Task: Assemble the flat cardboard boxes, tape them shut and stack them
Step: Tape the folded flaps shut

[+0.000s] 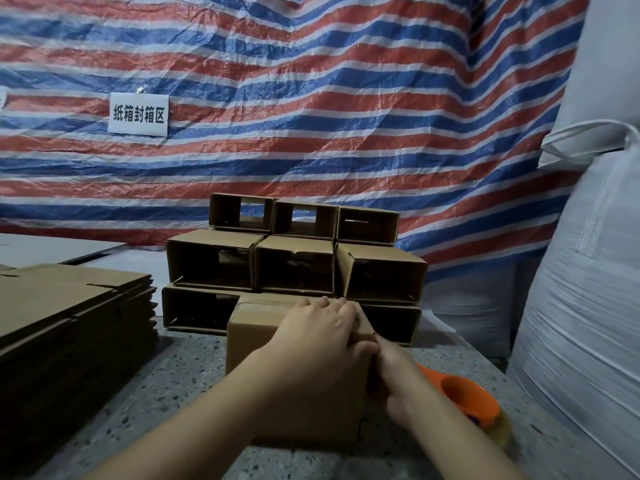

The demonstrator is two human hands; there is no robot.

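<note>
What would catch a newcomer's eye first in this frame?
Probably the striped tarp across the back, bearing a white sign. In front of it, open-ended assembled boxes are stacked in tiers. Nearest, the left hand presses on the box being built, with the right hand at its side beside an orange tape dispenser.

Stacked open boxes wall off ahead of me, flat cardboard pile blocks left, tape dispenser crowds right; bare countertop near-left is passable.

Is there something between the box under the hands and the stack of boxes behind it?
Nothing visible. The box sits directly in front of the stack, with the left hand resting on top and the right hand at its right side.
</note>
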